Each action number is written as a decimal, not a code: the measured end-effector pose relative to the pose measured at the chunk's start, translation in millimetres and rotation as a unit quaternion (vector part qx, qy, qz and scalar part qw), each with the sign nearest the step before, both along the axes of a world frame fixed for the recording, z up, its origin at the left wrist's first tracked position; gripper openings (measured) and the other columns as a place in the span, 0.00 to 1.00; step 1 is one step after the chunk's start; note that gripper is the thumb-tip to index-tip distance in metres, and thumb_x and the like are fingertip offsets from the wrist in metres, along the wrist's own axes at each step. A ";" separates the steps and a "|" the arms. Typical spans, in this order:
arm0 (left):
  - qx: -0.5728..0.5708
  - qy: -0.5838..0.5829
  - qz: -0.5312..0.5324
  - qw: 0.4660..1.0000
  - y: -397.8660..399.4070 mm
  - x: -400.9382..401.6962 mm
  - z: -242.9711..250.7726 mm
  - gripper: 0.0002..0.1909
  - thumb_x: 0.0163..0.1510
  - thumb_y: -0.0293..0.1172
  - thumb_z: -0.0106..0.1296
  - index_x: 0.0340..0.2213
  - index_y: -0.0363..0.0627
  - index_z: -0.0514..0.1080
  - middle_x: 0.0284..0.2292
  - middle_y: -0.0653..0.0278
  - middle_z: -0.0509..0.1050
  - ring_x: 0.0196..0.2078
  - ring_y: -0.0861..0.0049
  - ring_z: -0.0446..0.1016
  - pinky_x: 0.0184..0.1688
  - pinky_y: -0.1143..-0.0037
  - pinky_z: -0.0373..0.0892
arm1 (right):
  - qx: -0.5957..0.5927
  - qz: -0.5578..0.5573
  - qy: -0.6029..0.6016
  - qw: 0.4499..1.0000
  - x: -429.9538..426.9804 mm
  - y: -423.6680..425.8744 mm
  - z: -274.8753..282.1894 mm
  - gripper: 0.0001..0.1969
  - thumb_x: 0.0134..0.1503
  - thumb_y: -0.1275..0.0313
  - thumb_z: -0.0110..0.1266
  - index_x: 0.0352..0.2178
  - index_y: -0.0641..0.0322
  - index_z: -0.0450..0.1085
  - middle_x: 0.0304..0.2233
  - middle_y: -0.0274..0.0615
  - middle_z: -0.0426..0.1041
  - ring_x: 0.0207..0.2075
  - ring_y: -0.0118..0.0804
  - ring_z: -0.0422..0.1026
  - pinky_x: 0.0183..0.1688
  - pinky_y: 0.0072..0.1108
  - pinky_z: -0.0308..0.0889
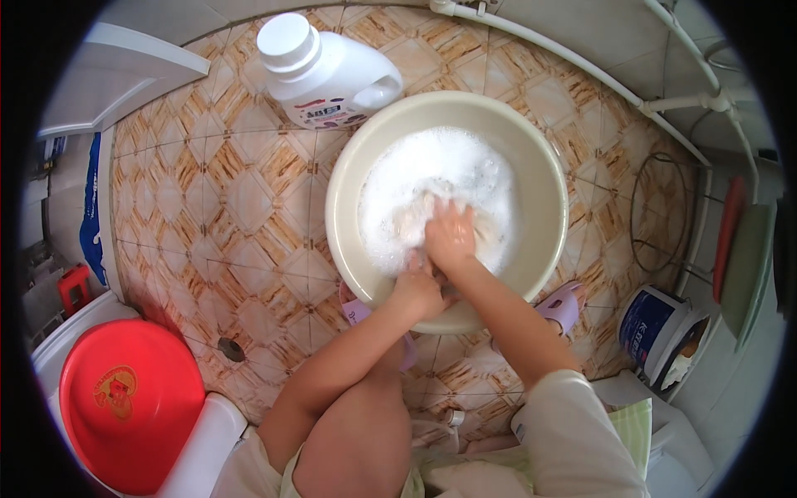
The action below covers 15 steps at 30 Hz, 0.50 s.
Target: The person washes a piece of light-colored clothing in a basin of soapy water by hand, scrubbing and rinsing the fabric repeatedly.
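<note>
A cream plastic basin (540, 205) stands on the floor between my feet, holding water under thick white suds (429, 155). A wet, pale cloth (410, 219) shows partly through the foam; the rest of it is hidden. My right hand (451, 233) is down on this cloth, its fingers curled into it and slightly blurred. Just below and to the left, my left hand (422, 287) reaches over the near rim into the basin. Its fingertips lie close to the right hand at the edge of the suds, and what they hold is partly hidden.
A white detergent bottle (336, 68) stands beyond the basin's far left side. At lower left is a red plastic basin (143, 398), near a floor drain (231, 350). White pipes (548, 43) run along the right wall, by a labelled bucket (650, 327). A white door (124, 75) is at upper left.
</note>
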State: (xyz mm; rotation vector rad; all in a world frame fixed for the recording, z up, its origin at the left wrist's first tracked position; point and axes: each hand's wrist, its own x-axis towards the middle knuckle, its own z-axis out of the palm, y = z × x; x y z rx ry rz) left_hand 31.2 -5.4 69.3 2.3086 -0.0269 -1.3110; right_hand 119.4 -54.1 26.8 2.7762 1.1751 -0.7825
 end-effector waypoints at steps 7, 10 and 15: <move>0.020 -0.047 0.049 0.997 7.5 -12.6 -7.2 0.36 0.50 0.60 0.36 0.56 0.54 0.55 0.59 0.55 0.44 0.60 0.50 0.42 0.60 0.59 0.45 | 0.218 -0.178 0.142 0.949 41.3 16.9 37.3 0.28 0.46 0.70 0.51 0.51 0.54 0.58 0.45 0.54 0.62 0.42 0.57 0.65 0.44 0.36 0.63; 0.007 -0.028 0.051 0.998 9.4 -19.9 -18.5 0.37 0.50 0.61 0.37 0.56 0.53 0.53 0.59 0.52 0.44 0.58 0.39 0.43 0.59 0.56 0.45 | 0.091 -0.011 0.080 0.993 -0.8 -0.3 48.1 0.23 0.47 0.67 0.51 0.48 0.45 0.63 0.51 0.52 0.56 0.46 0.55 0.64 0.46 0.36 0.63; -0.050 -0.044 0.034 0.997 0.2 -20.2 -38.9 0.35 0.50 0.58 0.40 0.56 0.55 0.54 0.58 0.51 0.46 0.58 0.38 0.43 0.58 0.55 0.47 | -0.063 -0.044 0.113 0.991 11.0 17.5 14.2 0.13 0.49 0.65 0.49 0.38 0.51 0.71 0.41 0.53 0.68 0.41 0.51 0.69 0.44 0.38 0.62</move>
